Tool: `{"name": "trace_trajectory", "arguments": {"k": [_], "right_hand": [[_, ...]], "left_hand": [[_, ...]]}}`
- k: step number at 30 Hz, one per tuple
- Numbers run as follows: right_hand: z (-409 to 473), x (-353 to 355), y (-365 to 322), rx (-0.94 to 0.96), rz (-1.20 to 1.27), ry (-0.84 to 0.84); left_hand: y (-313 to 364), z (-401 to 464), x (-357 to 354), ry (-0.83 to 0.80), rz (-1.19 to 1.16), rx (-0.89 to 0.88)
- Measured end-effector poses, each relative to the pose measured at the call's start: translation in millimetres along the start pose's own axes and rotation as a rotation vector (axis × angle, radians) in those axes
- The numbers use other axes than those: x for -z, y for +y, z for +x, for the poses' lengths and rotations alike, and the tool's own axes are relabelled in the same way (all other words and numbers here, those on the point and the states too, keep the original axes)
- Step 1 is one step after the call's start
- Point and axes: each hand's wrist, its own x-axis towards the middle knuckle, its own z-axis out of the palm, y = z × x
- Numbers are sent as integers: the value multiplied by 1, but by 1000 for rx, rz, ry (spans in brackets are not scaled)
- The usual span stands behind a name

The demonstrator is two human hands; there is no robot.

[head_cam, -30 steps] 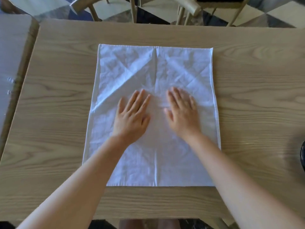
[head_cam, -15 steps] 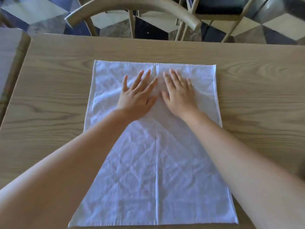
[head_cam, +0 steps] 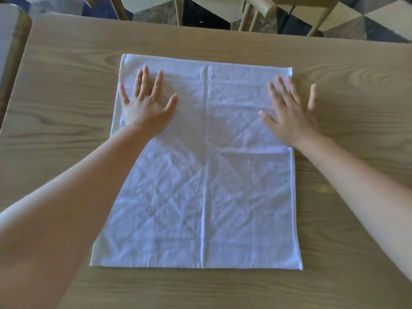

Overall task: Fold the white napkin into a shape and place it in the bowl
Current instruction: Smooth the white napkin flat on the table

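Now: creased white cloth napkin (head_cam: 205, 175) lies unfolded, flat on light wooden table (head_cam: 66, 74). My left hand (head_cam: 146, 105) and right hand (head_cam: 289, 114), fingers splayed, press its far corners, gripping nothing.

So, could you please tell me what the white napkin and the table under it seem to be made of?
The white napkin looks like woven cloth, probably cotton or linen, matte: it shows soft crease lines, fine wrinkles and a stitched hem. The table looks like light wood or a wood-look veneer, with a smooth, low-sheen finish and long wavy grain lines; which of the two cannot be told from here.
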Motion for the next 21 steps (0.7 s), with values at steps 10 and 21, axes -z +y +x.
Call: {"name": "trace_trajectory", "arguments": {"k": [10, 21], "right_hand": [[-218, -5, 0, 651, 223, -137], [-249, 0, 25, 771, 212, 36]], "left_hand": [[116, -192, -69, 46, -106, -352], [133, -291, -77, -112, -119, -499]]}}
